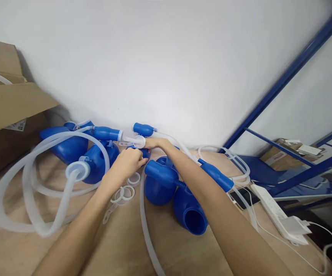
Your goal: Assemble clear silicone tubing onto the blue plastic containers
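Observation:
My left hand (128,161) is closed around a blue plastic part (145,152), mostly hidden by my fingers. Just beyond it, my right hand (152,143) is closed at a translucent white cap with a strap (139,142); its fingertips are partly hidden. Two rounded blue plastic bottles stand below my right forearm, one with a handpiece (161,172) across its top, the other with its round mouth (195,221) facing me. To the left sit more blue bottles (95,163), one with a clear hose (68,199) running through a white collar (78,170). White cap rings with straps (124,194) lie between my forearms.
An open cardboard box (19,111) stands at the left. Against the wall lies a blue handpiece with a hose (143,129). At the right are another handpiece (216,175), a phone (245,197), a power strip (278,214) with cables, and a blue metal frame (283,73).

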`<state>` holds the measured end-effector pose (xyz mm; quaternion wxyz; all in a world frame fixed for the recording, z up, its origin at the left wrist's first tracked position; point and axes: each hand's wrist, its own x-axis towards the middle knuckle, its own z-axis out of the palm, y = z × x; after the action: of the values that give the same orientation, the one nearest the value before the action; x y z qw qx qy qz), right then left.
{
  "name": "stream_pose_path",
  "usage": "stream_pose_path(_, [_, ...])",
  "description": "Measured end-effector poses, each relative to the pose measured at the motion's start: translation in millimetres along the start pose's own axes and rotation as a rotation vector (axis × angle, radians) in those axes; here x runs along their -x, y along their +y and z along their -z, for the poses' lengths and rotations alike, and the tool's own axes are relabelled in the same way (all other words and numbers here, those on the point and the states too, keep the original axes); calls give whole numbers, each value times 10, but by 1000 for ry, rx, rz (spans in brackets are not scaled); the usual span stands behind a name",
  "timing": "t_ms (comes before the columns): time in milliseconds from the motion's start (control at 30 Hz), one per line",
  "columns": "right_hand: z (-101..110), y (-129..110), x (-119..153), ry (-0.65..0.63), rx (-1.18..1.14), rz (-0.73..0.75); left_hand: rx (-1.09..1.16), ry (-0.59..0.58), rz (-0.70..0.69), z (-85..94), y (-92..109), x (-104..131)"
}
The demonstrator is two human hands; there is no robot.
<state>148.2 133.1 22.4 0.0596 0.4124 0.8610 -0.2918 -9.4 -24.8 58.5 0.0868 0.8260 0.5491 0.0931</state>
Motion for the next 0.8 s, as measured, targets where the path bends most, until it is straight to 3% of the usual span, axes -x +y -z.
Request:
stream_pose_path(100, [21,20,10,-5,18,28,-62,-105,62,29,-101,65])
stream_pose_path(233, [35,5,65,-17,50,53,-57,-237,79,-59,-344,42])
stream_pose_path(333, [88,-59,168,-13,81,37,-5,-248,46,-119,-480,0])
stream_pose_path(467, [326,-179,398,103,151,-36,42,-113,40,-115,-577,-64])
stream_pose_path(567, [525,-233,528,389,235,-131,65,33,67,-109,-624,-134])
stream_pose_path(667, [587,-207,515,628,294,-233,107,169,94,-141,-658,-213])
stream_pose_path(800, [482,-40,335,609,300,-279,181,300,134,-226,-692,-297])
